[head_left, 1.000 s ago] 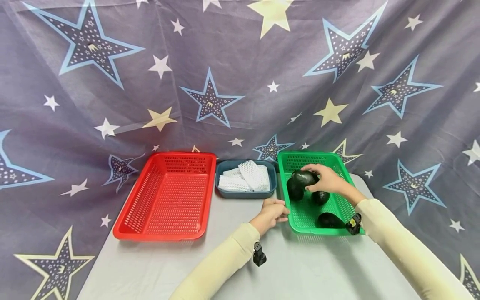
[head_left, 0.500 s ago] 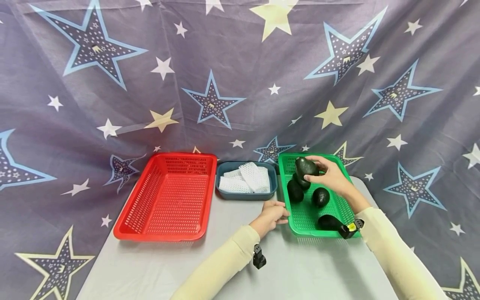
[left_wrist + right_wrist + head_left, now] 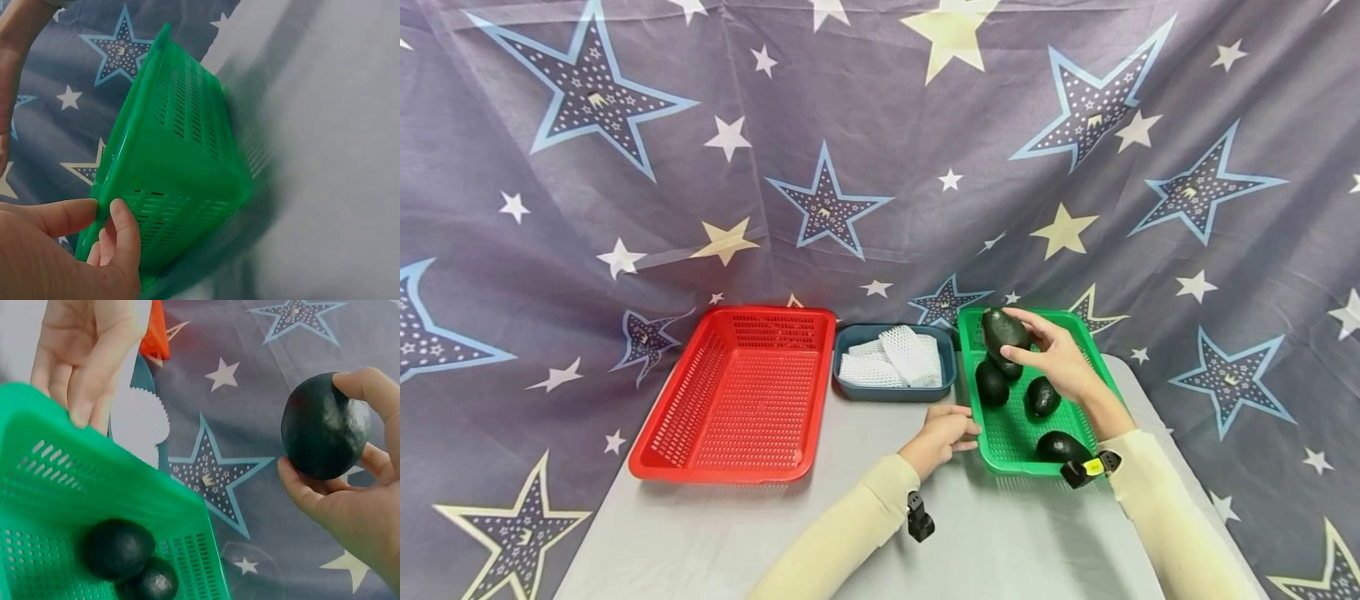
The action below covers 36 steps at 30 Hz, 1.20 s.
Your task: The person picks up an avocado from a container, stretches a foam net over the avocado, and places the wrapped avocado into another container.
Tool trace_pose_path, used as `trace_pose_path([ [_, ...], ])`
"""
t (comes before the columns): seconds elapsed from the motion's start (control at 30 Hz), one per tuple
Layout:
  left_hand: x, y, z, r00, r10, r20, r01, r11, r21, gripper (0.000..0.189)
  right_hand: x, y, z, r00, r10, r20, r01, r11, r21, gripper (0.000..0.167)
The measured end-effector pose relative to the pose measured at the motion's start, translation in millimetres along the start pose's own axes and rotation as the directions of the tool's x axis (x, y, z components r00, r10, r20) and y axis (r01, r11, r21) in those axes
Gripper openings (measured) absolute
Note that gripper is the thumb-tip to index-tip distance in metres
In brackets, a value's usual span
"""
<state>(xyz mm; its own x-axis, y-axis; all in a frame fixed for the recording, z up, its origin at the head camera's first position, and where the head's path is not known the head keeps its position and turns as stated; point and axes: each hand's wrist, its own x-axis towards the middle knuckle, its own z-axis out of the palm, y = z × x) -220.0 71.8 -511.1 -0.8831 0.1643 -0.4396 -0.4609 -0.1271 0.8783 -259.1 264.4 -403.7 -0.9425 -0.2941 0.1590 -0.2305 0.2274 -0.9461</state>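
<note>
My right hand (image 3: 1054,357) holds a dark avocado (image 3: 1004,330) above the back left part of the green basket (image 3: 1009,435). In the right wrist view, the thumb lies on top of this avocado (image 3: 324,428) and fingers curl under it. Several more dark avocados, such as one near the front (image 3: 1062,447), lie on the basket floor. My left hand (image 3: 942,437) pinches the basket's left rim. From the left wrist view, the thumb and fingers of that hand (image 3: 75,250) meet on either side of the green rim (image 3: 128,134).
Left of the green basket stands a small blue bin (image 3: 891,392) with white foam net sleeves (image 3: 898,357) in it. A red basket (image 3: 756,400) is farther left on the pale table (image 3: 880,483). A star-patterned cloth (image 3: 880,108) hangs behind.
My right hand has lifted the avocado up from the others and turned it more upright. The left hand has stayed at the basket rim.
</note>
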Motion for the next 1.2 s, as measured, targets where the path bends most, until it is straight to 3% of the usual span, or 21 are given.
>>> trace_pose_path([
  [0.2,0.3,-3.2,-4.1,1.0,-0.006,0.019,0.006,1.0,-0.024,0.04,-3.8,-4,10,1.0,-0.012,-0.001,0.012,1.0,0.018,0.064],
  [0.37,-0.2,-1.5,-15.2,1.0,-0.003,-0.008,0.003,1.0,0.004,0.036,-4.4,-3,18,1.0,-0.014,-0.01,0.014,0.999,0.038,0.063],
  [0.53,-3.0,15.3,-30.6,0.998,0.068,-0.008,-0.068,0.997,-0.032,0.038,-2.8,0,25,1.0,-0.027,-0.007,0.027,0.999,0.027,0.062],
  [0.87,-18.1,59.5,-58.3,0.972,0.207,0.111,-0.188,0.969,-0.163,0.049,0.2,2,50,0.996,-0.036,0.081,0.039,0.998,-0.045,0.064],
  [1.2,-33.1,68.7,-73.7,0.966,0.231,0.119,-0.211,0.965,-0.156,0.046,1.2,4,73,0.987,-0.072,0.144,0.099,0.978,-0.185,0.065],
])
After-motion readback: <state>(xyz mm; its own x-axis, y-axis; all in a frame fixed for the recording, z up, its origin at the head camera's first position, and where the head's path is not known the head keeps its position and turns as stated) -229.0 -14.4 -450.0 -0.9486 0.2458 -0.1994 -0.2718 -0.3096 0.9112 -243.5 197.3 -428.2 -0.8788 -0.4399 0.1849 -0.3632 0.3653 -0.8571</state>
